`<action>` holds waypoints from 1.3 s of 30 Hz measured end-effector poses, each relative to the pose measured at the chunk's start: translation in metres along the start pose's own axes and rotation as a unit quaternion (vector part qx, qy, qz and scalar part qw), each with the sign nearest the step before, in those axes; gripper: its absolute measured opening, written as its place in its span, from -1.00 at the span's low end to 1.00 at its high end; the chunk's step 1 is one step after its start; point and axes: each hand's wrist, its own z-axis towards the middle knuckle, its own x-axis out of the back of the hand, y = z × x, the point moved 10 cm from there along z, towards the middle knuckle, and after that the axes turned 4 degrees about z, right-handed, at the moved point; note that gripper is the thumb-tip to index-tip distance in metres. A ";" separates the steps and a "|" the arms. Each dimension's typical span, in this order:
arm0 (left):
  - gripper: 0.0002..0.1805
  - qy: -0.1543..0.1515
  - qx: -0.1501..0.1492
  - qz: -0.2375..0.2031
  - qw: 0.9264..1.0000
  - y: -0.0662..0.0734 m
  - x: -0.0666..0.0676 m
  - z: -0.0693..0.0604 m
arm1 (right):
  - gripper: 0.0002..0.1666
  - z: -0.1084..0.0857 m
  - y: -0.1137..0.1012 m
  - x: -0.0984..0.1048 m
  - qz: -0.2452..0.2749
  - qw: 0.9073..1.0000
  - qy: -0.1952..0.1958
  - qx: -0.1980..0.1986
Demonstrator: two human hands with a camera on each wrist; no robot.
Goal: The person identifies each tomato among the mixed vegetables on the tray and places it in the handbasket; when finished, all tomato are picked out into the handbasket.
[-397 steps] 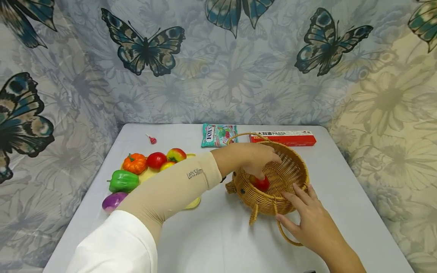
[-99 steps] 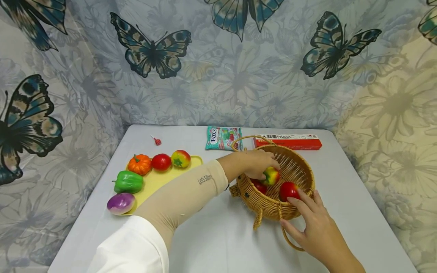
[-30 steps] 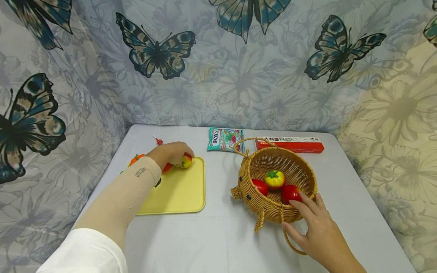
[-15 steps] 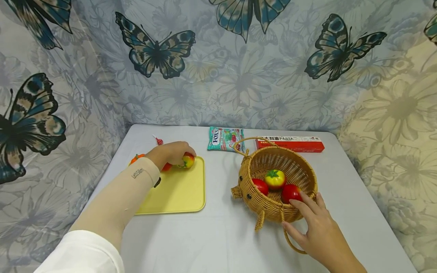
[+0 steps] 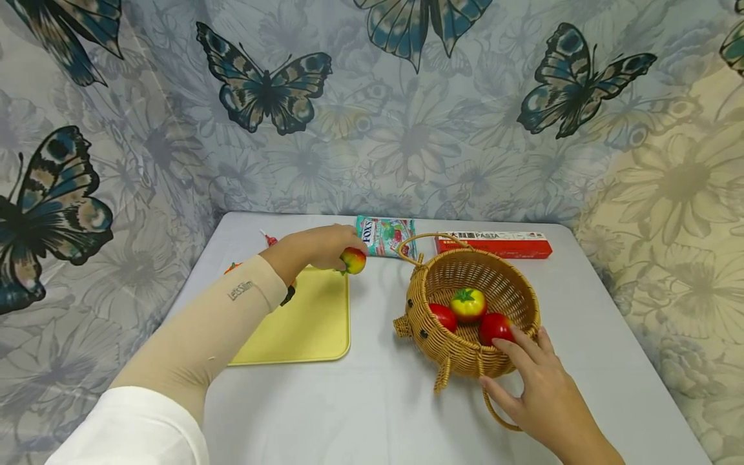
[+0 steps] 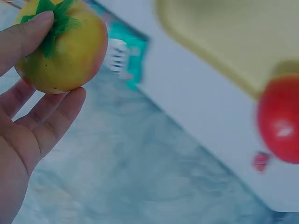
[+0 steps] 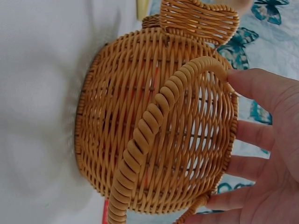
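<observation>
In the head view my left hand pinches a red-and-yellow tomato in the air just beyond the yellow tray's back right corner. The left wrist view shows the thumb by the green leaves of this tomato and fingers under it. My right hand rests on the near right rim of the wicker basket, fingers over the edge and thumb at the handle. Inside the basket lie a yellow-topped tomato and two red ones, at left and right.
A teal candy bag and a red pasta box lie at the back of the white table. A small red lollipop is at the back left. My left arm hides much of the tray's left side; a red tomato shows there.
My left hand has lifted the red-and-yellow tomato from the tray's back edge and moved it right, toward the candy bag. The right hand and the basket have stayed in place.
</observation>
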 end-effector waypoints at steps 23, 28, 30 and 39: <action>-0.39 0.026 -0.146 0.059 0.987 0.170 0.053 0.054 | -0.23 -0.001 0.001 -0.001 -0.001 1.000 -0.007 -0.005; -0.38 -0.008 -0.137 0.079 0.987 0.187 0.033 0.072 | -0.23 -0.001 0.001 0.000 0.000 1.000 -0.003 -0.005; -0.37 -0.022 -0.130 0.077 0.988 0.189 0.025 0.079 | -0.23 -0.002 0.002 0.000 -0.001 1.000 -0.003 -0.006; -0.35 -0.059 -0.095 0.089 0.990 0.183 -0.006 0.100 | -0.24 -0.002 0.001 0.000 0.001 1.000 0.001 -0.003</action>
